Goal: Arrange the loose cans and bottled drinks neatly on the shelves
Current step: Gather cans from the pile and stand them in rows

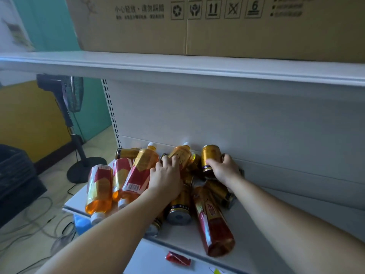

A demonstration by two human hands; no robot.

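A heap of gold cans and amber drink bottles with red-and-gold labels lies jumbled on the white lower shelf (246, 240), most of them on their sides. The right hand (224, 169) is wrapped around a gold can (210, 156) that stands tilted near the back panel, fingers curled over its lower part. The left hand (166, 175) rests palm down on the pile, its fingers bent over a bottle (180, 154) whose white cap points toward the back; whether it truly grips it is hard to tell. Left of that hand three bottles lie side by side, caps toward the shelf's front edge. Another bottle (214, 224) lies nearer the front, between the two forearms. Above, a cardboard box (217, 26) sits on the upper shelf (177, 64). To the left a standing fan (73, 95) stands on the floor.
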